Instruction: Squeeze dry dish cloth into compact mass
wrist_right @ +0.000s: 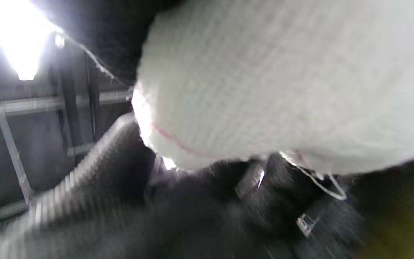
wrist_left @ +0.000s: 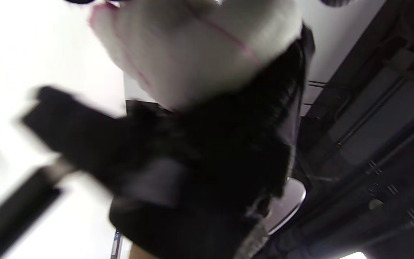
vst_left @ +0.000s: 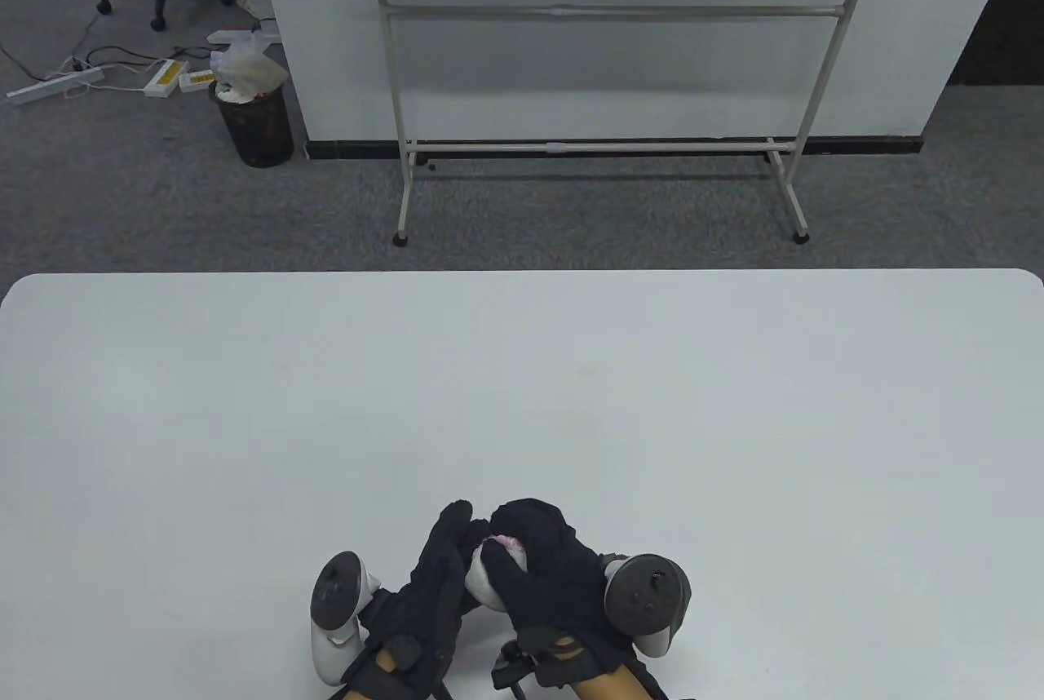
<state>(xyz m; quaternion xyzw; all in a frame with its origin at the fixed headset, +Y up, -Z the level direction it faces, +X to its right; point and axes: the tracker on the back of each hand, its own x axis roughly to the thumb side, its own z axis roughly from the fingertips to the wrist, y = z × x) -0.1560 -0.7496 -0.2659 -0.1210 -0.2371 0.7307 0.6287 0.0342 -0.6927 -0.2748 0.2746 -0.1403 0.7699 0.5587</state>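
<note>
Where the table [vst_left: 522, 374] meets the view's bottom edge, both gloved hands press together around the dish cloth [vst_left: 483, 574], bunched white with a pink edge. Left hand [vst_left: 432, 578] cups it from the left, fingers extended along its side. Right hand [vst_left: 545, 565] clenches over the top and right, fingers curled round it. Wrist views: blurred, cloth [wrist_left: 196, 46] [wrist_right: 286, 90] bulging against dark glove; ribbed weave, loose thread

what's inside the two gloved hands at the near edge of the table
A bunched white dish cloth with pink trim, pressed between the left hand and right hand. Only a small patch shows from above; the fingers cover the rest.
</note>
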